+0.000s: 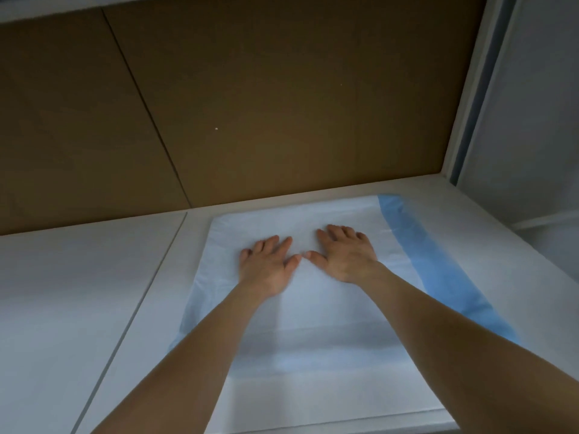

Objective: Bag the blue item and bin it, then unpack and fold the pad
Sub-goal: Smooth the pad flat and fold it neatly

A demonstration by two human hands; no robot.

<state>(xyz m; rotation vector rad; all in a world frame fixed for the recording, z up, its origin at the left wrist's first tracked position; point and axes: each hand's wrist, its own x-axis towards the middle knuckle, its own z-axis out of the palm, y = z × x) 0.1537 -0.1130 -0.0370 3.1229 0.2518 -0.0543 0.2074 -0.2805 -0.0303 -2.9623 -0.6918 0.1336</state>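
White with a blue strip [438, 277] running along its 3 o'clock side, the pad [313, 336] is lying spread on the desk [78, 292] while the left hand [266, 266] and right hand [346, 255] are pressing it flat-fingered at centre, suggesting folding is starting, next calling for pinching one edge.

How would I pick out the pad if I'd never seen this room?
Below the brown wall panels runs a white table. On it lies the pad, a pale sheet with the left hand and right hand flat on top. Only it has a blue strip along its right edge.
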